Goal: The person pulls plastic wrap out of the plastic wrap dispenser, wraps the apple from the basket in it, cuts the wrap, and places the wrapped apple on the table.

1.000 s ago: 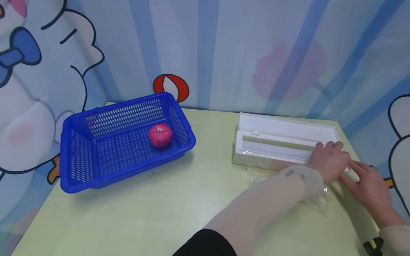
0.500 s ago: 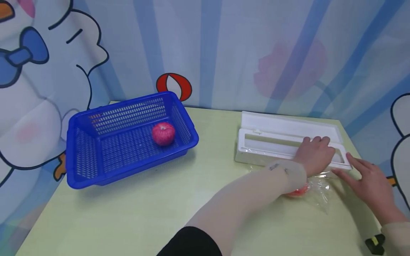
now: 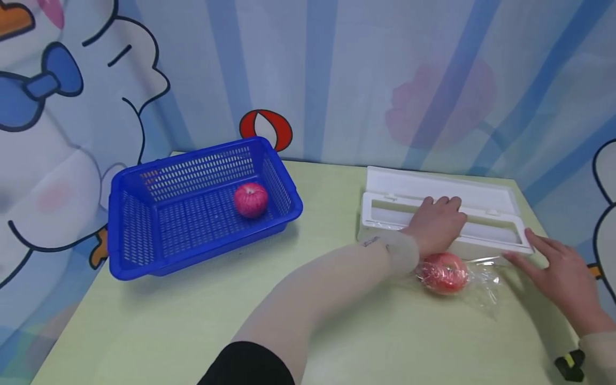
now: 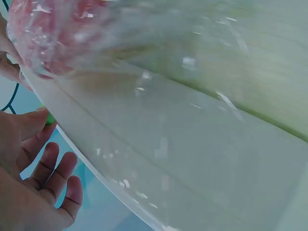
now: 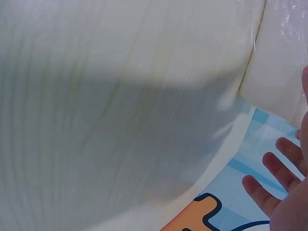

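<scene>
The white cling film dispenser (image 3: 486, 247) lies at the right of the table, its long lid raised at the back. My left hand (image 3: 437, 226) reaches over the dispenser, near the middle of its length. In the left wrist view its thumb and forefinger pinch a small green slider (image 4: 50, 119) at the dispenser's edge. At the right end, my right hand (image 3: 563, 278) touches the corner with thumb and forefinger spread; the other fingers are loosely extended in the right wrist view. An apple (image 3: 445, 274) in clear film lies against the dispenser's front, with loose film to its right.
A blue plastic basket (image 3: 192, 256) stands at the left of the table, with one unwrapped apple (image 3: 251, 200) inside. A patterned curtain (image 3: 332, 80) hangs behind the table. A small black and yellow object (image 3: 570, 364) shows by the right sleeve.
My left hand has slid leftward along the dispenser from its right end, uncovering the film-covered apple. My right hand has stayed by the right corner. The head view has shifted slightly.
</scene>
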Demonstrator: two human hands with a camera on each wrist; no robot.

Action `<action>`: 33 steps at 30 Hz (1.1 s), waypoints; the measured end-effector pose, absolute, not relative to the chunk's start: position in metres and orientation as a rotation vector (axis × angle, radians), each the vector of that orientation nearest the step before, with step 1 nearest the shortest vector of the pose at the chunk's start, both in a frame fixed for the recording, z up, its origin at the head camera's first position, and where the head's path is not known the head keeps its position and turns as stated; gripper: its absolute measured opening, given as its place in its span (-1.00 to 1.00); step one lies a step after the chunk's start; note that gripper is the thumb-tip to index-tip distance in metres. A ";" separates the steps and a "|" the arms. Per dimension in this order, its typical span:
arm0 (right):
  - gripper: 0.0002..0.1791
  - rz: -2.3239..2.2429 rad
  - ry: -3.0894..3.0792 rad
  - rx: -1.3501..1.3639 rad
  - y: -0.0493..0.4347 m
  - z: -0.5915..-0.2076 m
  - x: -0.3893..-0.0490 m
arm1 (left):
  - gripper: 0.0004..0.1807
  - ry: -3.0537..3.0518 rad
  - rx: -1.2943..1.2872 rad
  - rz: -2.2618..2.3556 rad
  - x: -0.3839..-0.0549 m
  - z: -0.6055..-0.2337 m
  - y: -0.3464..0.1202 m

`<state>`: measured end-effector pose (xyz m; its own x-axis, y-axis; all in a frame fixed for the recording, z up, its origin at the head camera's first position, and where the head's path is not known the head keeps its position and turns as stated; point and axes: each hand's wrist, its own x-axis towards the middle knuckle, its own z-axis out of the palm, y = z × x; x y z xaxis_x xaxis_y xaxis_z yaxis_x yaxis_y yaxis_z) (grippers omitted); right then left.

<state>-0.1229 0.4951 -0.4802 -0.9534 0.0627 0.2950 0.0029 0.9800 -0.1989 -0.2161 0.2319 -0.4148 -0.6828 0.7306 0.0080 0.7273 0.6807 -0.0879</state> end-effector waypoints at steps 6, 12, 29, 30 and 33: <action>-0.02 0.287 -2.845 -0.054 0.496 -0.480 -0.123 | -0.74 -2.820 -1.234 0.114 -0.218 -0.413 0.198; -0.03 0.296 -2.850 -0.054 0.498 -0.482 -0.122 | -0.77 -2.795 -1.215 0.122 -0.216 -0.405 0.162; -0.03 0.310 -2.811 -0.022 0.496 -0.481 -0.124 | -0.73 -2.785 -1.175 0.146 -0.222 -0.404 0.116; -0.03 0.310 -2.811 -0.022 0.497 -0.481 -0.125 | -0.73 -2.785 -1.173 0.149 -0.222 -0.404 0.114; -0.03 0.310 -2.813 -0.028 0.496 -0.481 -0.125 | -0.73 -2.786 -1.166 0.156 -0.222 -0.405 0.109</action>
